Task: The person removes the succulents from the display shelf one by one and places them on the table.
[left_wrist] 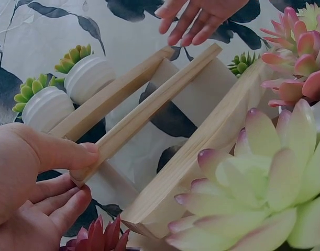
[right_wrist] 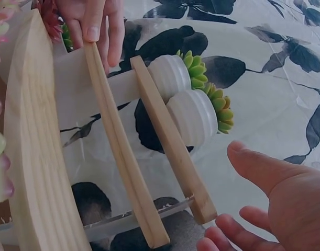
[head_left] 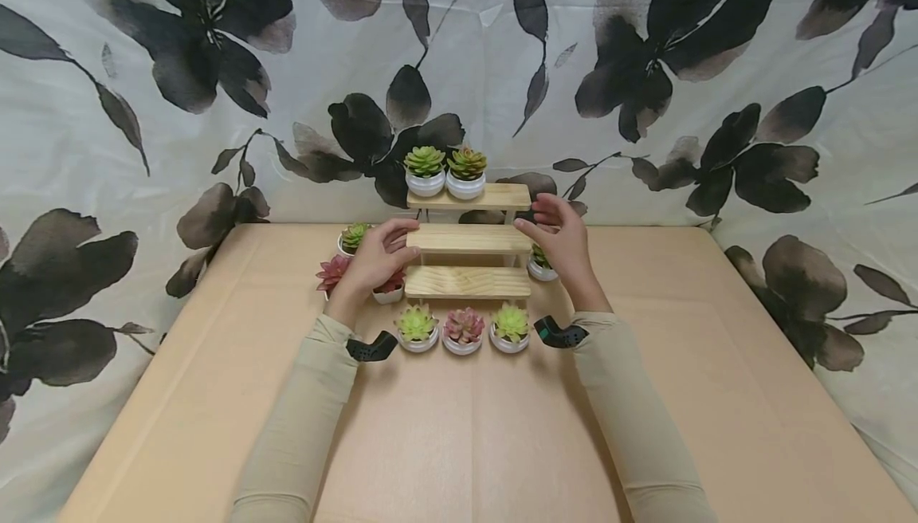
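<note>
A three-tier wooden stand (head_left: 473, 240) with clear side supports stands in the middle of the table. My left hand (head_left: 374, 261) pinches the left end of its middle shelf (left_wrist: 144, 117), thumb on top and fingers below. At the right end of the top shelf (right_wrist: 173, 138), my right hand (head_left: 564, 248) is held with thumb and fingers apart, gripping nothing. Two potted succulents, one green (head_left: 425, 171) and one reddish green (head_left: 466, 174), sit side by side on the left half of the top shelf. The middle and bottom (head_left: 468, 282) shelves carry no pots.
In front of the stand is a row of potted succulents: green (head_left: 417, 328), pink (head_left: 463, 330) and green (head_left: 510, 328). More pots, one green (head_left: 355, 238) and reddish ones (head_left: 332, 272), stand left, partly behind my left hand. Another green one (head_left: 541, 264) stands right. Floral cloth (head_left: 488, 53) hangs behind.
</note>
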The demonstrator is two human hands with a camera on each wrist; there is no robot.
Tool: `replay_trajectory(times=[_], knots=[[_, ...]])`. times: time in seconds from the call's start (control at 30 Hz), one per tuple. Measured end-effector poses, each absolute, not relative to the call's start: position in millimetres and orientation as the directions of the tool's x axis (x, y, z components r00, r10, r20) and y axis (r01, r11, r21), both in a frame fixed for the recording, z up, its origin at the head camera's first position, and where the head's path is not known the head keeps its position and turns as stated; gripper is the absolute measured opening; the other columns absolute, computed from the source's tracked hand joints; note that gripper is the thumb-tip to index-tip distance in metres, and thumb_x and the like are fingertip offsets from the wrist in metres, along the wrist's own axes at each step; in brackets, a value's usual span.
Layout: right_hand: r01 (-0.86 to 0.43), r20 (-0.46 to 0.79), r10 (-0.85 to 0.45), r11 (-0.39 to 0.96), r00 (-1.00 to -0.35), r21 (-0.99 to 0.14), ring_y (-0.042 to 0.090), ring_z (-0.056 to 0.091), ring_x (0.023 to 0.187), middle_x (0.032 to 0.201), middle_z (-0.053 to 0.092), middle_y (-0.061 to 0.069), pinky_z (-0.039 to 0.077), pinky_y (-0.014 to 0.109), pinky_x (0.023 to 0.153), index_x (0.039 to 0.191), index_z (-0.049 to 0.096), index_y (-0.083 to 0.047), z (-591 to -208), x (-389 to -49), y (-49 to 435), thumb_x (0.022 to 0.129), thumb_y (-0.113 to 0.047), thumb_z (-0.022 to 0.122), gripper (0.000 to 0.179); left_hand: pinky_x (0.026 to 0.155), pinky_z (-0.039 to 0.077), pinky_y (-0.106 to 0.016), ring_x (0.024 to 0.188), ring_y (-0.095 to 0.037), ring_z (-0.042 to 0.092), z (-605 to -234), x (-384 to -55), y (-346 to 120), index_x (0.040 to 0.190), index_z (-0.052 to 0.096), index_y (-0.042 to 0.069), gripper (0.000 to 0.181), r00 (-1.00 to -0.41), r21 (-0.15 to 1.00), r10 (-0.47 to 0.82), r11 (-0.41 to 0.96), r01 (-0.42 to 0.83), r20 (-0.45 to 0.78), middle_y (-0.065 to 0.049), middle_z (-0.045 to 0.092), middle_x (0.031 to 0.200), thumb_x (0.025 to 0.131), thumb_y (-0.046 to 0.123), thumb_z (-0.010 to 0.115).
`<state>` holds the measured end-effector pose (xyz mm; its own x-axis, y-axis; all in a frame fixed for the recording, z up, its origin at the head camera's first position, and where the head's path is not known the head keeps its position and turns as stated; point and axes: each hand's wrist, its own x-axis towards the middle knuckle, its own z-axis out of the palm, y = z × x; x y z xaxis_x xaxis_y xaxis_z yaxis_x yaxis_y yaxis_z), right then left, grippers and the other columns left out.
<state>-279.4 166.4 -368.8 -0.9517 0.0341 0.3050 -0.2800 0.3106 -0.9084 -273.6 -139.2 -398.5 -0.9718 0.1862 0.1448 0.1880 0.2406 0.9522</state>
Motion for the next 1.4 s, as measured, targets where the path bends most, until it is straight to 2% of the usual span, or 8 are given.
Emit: replay_trajectory(times=[0.37, 0.7, 0.93, 1.17, 1.4], knots=[[-0.270, 0.286, 0.037, 0.230, -0.957, -0.935, 0.032, 0.052, 0.125, 0.135, 0.054, 0.020, 0.046, 0.040, 0.109, 0.139, 0.047, -0.004, -364, -275, 163, 0.084, -0.015, 0.075, 0.062, 0.116, 0.037, -0.037, 0.137, -0.027, 0.044, -399, -265, -138, 0.133, 0.053, 0.004, 0.044, -0.971, 0.950, 0.190, 0.245, 0.192, 0.147, -0.016, 0.047, 0.145, 0.090, 0.004, 0.064], [-0.337, 0.349, 0.017, 0.217, -0.937, -0.916, 0.028, 0.056, 0.120, 0.130, 0.058, 0.018, 0.049, 0.035, 0.106, 0.135, 0.051, -0.001, -358, -269, 157, 0.082, -0.018, 0.077, 0.061, 0.117, 0.037, -0.038, 0.138, -0.027, 0.044, -400, -260, -136, 0.135, 0.052, 0.006, 0.045, -0.974, 0.956, 0.190, 0.241, 0.166, 0.121, -0.016, 0.045, 0.147, 0.091, 0.006, 0.064], [-0.339, 0.349, 0.013, 0.214, -0.937, -0.916, 0.029, 0.056, 0.120, 0.129, 0.058, 0.019, 0.049, 0.033, 0.106, 0.134, 0.051, -0.002, -355, -264, 150, 0.081, -0.017, 0.078, 0.061, 0.117, 0.036, -0.043, 0.137, -0.032, 0.044, -390, -247, -132, 0.136, 0.051, 0.000, 0.046, -0.978, 0.937, 0.180, 0.309, 0.161, 0.108, -0.021, 0.047, 0.144, 0.091, 0.003, 0.062], [-0.338, 0.346, -0.010, 0.242, -0.938, -0.910, 0.026, 0.058, 0.119, 0.128, 0.059, 0.017, 0.050, 0.029, 0.104, 0.133, 0.053, -0.005, -348, -259, 139, 0.082, -0.017, 0.078, 0.058, 0.116, 0.036, -0.045, 0.137, -0.035, 0.043, -370, -224, -129, 0.134, 0.050, -0.004, 0.045, -0.975, 0.933, 0.183, 0.312, 0.182, 0.129, -0.025, 0.046, 0.144, 0.091, 0.001, 0.061], [-0.348, 0.354, -0.017, 0.226, -0.935, -0.910, 0.027, 0.059, 0.118, 0.127, 0.059, 0.020, 0.051, 0.031, 0.103, 0.130, 0.055, -0.002, -341, -262, 129, 0.081, -0.013, 0.078, 0.055, 0.116, 0.035, -0.045, 0.137, -0.036, 0.042, -369, -222, -130, 0.135, 0.048, -0.006, 0.046, -0.974, 0.932, 0.186, 0.313, 0.182, 0.128, -0.025, 0.045, 0.144, 0.091, 0.000, 0.060]])
